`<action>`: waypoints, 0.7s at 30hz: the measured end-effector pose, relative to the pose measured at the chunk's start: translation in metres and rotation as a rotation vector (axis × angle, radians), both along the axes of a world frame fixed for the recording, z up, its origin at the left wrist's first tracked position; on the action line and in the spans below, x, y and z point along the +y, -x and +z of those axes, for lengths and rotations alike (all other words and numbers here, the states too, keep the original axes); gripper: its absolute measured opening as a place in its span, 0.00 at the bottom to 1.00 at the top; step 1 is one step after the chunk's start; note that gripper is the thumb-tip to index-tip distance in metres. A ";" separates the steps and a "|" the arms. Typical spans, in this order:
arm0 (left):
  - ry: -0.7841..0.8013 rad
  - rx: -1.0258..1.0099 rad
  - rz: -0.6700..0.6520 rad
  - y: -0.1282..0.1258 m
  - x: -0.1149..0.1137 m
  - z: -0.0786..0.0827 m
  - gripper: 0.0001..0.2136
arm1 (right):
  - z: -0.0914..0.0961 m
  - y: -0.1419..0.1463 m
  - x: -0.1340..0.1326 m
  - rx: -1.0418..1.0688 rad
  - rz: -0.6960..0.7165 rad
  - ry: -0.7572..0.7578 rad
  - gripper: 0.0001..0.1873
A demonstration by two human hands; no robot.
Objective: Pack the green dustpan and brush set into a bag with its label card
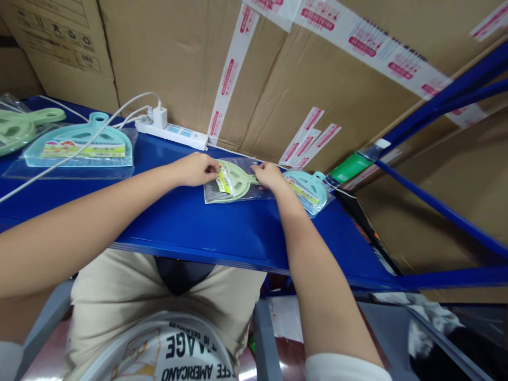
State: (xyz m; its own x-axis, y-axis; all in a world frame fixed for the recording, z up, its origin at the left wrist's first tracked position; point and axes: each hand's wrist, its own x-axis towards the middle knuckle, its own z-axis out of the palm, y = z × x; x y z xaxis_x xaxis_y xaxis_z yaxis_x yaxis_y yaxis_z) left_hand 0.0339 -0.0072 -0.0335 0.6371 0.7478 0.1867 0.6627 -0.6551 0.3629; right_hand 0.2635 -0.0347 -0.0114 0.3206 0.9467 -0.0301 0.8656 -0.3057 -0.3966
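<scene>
A pale green dustpan set in a clear plastic bag point(234, 185) lies on the blue table point(190, 227). My left hand point(196, 169) pinches the bag's left end, by its paper label. My right hand point(270, 175) grips the bag's right end, over the handle. A light blue bagged dustpan set point(311, 191) lies just right of my right hand, touching the green one.
Another light blue bagged dustpan point(79, 145) and a green one point(18, 127) lie at the far left. A white power strip point(172, 131) with a charger and cables sits against taped cardboard boxes point(278, 69). Blue shelf rails point(440, 206) run at the right.
</scene>
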 end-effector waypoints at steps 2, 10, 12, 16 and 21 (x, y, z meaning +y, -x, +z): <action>0.014 0.001 0.021 -0.001 -0.001 0.000 0.17 | 0.000 0.000 0.000 -0.007 0.003 -0.003 0.15; -0.055 0.112 0.040 -0.003 -0.004 -0.002 0.27 | -0.002 -0.001 0.002 -0.020 0.014 0.005 0.16; -0.055 0.130 0.048 -0.003 -0.004 -0.002 0.28 | -0.002 -0.001 0.002 -0.013 0.013 0.009 0.16; -0.046 0.161 0.086 -0.003 -0.006 0.000 0.30 | -0.002 -0.001 0.002 -0.016 0.011 0.012 0.16; 0.017 0.208 0.151 -0.004 -0.009 0.005 0.34 | -0.001 -0.001 0.003 -0.037 0.026 0.018 0.16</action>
State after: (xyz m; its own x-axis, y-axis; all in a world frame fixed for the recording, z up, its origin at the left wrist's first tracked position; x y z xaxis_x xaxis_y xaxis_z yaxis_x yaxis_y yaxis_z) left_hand 0.0382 -0.0158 -0.0283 0.5411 0.8395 0.0497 0.8143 -0.5378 0.2186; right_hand 0.2646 -0.0320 -0.0126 0.2975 0.9541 -0.0355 0.8871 -0.2899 -0.3592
